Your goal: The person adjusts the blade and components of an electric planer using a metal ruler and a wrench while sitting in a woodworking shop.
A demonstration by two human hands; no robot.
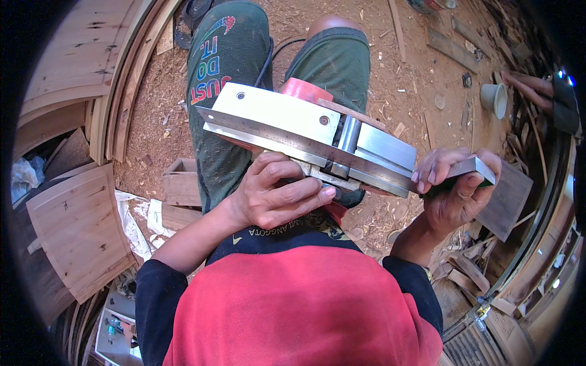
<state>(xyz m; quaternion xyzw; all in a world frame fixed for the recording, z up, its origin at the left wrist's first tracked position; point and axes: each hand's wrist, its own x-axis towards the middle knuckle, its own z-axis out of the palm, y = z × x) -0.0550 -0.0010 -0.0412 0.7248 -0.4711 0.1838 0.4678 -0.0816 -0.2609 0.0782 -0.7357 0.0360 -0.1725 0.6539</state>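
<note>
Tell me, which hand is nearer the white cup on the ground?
Right. The right hand grips the planer's end, below the white cup; the left hand holds the planer's middle, farther away.

Single head view, fisheye, looking steeply down, close over lap and hands.

A red power planer (305,131) lies upside down on the lap, shiny metal bottom up, a metal ruler (342,152) laid across it.

Small wooden box (181,183) crowds the left knee; sawdust floor (415,85) beyond the planer (317,137) lies open
</note>
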